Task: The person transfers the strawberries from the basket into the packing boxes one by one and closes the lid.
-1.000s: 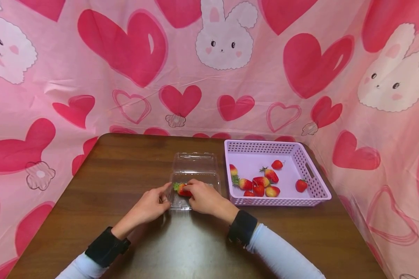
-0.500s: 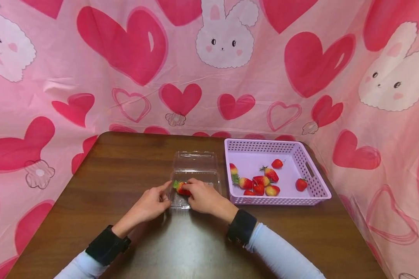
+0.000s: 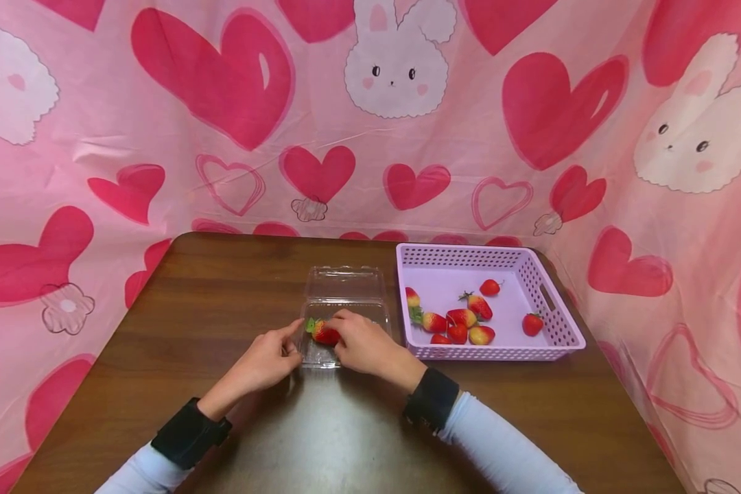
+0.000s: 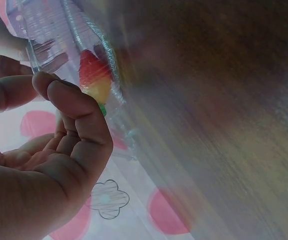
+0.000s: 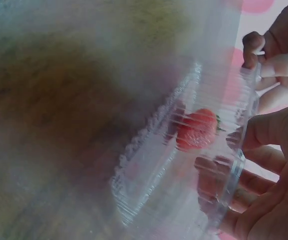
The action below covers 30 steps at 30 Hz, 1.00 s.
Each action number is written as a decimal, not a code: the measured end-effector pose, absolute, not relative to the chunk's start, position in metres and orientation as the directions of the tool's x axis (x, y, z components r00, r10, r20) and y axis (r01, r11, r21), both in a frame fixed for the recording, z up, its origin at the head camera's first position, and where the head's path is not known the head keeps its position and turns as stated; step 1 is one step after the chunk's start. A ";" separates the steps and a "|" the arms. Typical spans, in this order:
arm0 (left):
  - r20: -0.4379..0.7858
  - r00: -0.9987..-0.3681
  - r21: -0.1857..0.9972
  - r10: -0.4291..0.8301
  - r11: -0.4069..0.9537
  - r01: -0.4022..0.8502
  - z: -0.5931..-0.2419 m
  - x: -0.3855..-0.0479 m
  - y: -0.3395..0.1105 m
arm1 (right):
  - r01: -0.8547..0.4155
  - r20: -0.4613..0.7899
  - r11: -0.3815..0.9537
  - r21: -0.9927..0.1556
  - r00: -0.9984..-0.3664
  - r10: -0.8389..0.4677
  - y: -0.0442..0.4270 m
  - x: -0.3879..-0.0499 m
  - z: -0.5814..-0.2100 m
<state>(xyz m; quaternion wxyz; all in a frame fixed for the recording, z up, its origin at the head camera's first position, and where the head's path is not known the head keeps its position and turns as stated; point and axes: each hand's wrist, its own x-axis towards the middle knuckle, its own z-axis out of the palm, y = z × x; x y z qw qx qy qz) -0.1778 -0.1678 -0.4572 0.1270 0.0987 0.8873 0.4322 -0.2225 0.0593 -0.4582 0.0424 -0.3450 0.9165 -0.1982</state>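
Observation:
A clear plastic clamshell box [image 3: 346, 283] lies on the table with its lid folded back. One red and yellow strawberry [image 3: 325, 334] with green leaves rests inside, leaves towards the left; through the clear wall the strawberry [image 5: 198, 130] also shows in the right wrist view. At the box's near left corner my left hand [image 3: 268, 360] pinches the rim between thumb and index finger, as the left wrist view shows the hand [image 4: 66, 137] close up. My right hand [image 3: 367, 346] reaches into the box with loosely bent fingers, which sit apart from the strawberry.
A lilac perforated basket [image 3: 488, 353] stands to the right of the box, holding several strawberries [image 3: 461, 318]. The brown wooden table [image 3: 234, 267] has a rounded far left corner. A pink cloth [image 3: 241, 192] with hearts and rabbits hangs behind and at the sides.
My right hand's fingers have drawn slightly up and right off the strawberry, so more of it shows. My left hand has stayed at the box's rim.

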 end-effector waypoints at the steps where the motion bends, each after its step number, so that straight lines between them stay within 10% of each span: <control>1: -0.140 -0.948 0.792 0.284 0.608 0.065 -0.457 -0.178 -0.168 | -0.615 0.067 0.680 -0.399 -0.759 -0.648 0.060 -0.223 -0.457; 30: -0.133 -0.950 0.794 0.284 0.604 0.069 -0.457 -0.176 -0.169 | -0.533 0.180 0.673 -0.513 -0.833 -0.522 0.094 -0.230 -0.429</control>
